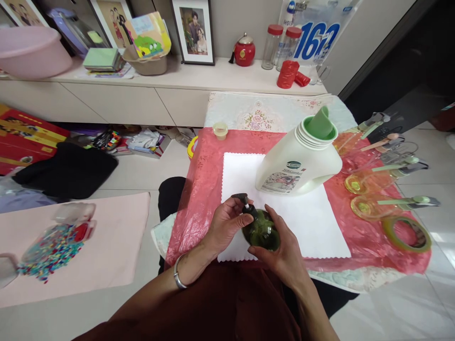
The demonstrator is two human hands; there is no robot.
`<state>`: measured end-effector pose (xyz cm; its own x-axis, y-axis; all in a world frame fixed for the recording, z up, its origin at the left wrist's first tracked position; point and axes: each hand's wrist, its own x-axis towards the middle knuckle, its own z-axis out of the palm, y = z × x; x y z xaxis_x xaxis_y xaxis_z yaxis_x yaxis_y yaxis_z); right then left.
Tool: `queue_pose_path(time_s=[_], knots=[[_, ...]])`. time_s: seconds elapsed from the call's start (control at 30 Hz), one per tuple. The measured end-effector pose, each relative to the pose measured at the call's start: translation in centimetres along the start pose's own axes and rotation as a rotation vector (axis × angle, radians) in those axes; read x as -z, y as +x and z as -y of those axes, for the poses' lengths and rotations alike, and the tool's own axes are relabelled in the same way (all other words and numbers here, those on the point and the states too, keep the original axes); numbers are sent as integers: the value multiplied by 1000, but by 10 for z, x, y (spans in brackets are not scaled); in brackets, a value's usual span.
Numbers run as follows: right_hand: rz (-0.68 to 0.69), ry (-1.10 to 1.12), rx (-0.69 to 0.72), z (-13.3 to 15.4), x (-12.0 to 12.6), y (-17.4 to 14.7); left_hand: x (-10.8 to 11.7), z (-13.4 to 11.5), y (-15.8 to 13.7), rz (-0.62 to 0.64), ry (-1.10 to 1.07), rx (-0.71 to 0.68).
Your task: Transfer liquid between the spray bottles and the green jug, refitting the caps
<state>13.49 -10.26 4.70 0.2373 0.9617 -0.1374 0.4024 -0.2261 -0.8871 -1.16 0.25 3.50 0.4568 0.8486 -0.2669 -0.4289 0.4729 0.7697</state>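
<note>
Held in front of my body, over the near edge of the table, is a dark green, see-through pump bottle with a black pump head. The fingers of my left hand are closed around the pump's black collar and neck. My right hand wraps the round body of the bottle from the right side. Just beyond my hands stands a large cream detergent jug, its mouth uncovered and showing a green spout. Under the jug lies a white scallop-edged sheet.
A pink plastic cover spreads over the table. Several clear bottles with pale yellow liquid line the right side, near a tape roll. At the back left sits a small cup. Colourful beads lie on a pink mat at left.
</note>
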Motion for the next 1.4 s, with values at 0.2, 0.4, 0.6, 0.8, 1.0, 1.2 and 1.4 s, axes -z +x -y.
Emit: queue_pose_path(time_s=[0.2, 0.4, 0.6, 0.8, 1.0, 1.2, 1.4], knots=[[-18, 20, -59, 1, 2, 0, 2, -3, -2, 123, 30, -39], [-26, 5, -23, -1, -1, 1, 0, -2, -3, 35, 153, -41], [-4, 16, 43, -7, -2, 0, -1, -10, -1, 32, 151, -20], [-4, 26, 49, -10, -1, -1, 0, -14, 0, 165, 137, -26], [-70, 21, 54, -13, -5, 1, -4, -13, -3, 116, 212, -68], [-78, -8, 139, -19, -9, 2, 1, -14, -4, 6, 429, -105], [-96, 24, 252, -26, -12, 8, -1, -25, -7, 107, 544, -156]])
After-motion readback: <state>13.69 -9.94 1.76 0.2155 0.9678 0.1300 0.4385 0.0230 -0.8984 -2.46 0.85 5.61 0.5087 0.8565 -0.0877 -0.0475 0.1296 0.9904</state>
